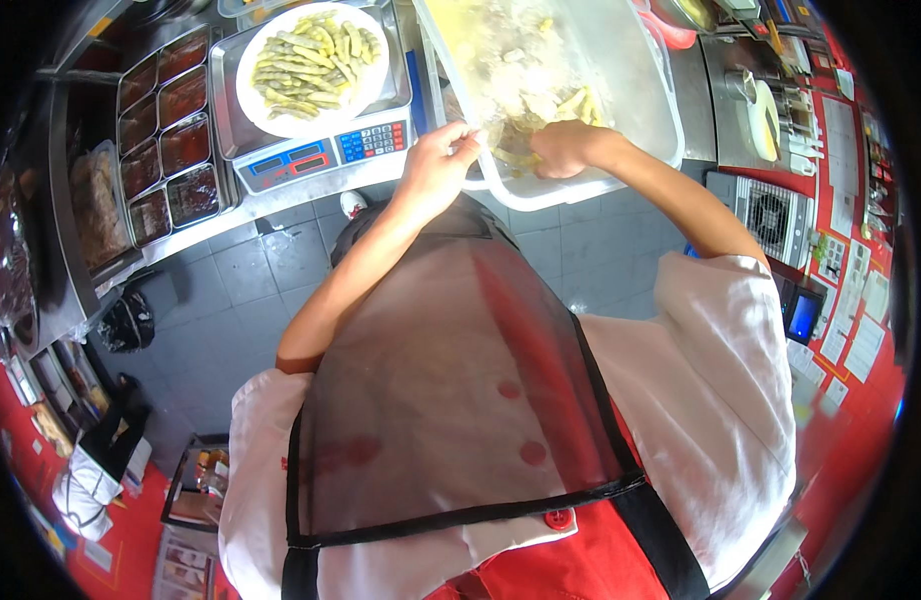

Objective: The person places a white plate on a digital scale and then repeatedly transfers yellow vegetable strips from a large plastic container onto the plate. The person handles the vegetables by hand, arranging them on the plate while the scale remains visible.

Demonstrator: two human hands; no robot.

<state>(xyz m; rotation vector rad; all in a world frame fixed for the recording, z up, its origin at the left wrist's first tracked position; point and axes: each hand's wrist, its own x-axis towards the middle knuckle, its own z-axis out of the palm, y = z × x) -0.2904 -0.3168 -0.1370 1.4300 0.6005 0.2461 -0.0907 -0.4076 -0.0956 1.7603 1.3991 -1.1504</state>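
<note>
My left hand (439, 163) is at the near left rim of a large translucent plastic tub (532, 196). Its thumb and fingertips come together beside that rim; whether they pinch it or something clear is not plain. Down inside the tub is my right hand (569, 148), fingers curled and mostly hidden among the contents. Yellow-green finger-shaped pieces of food (580, 101) lie by it, in cloudy liquid with bright glare. To the left, a round white plate (248, 90) carries many similar pieces (310, 67), likely pickled peppers. That plate rests on a digital scale (318, 159).
Metal pans (184, 142) of dark red food stand left of the scale on a steel counter (190, 225). A black rubbish bag (127, 319) sits on the tiled floor (258, 270). Another person (93, 480) is at the lower left. A steel worktop (745, 112) lies right.
</note>
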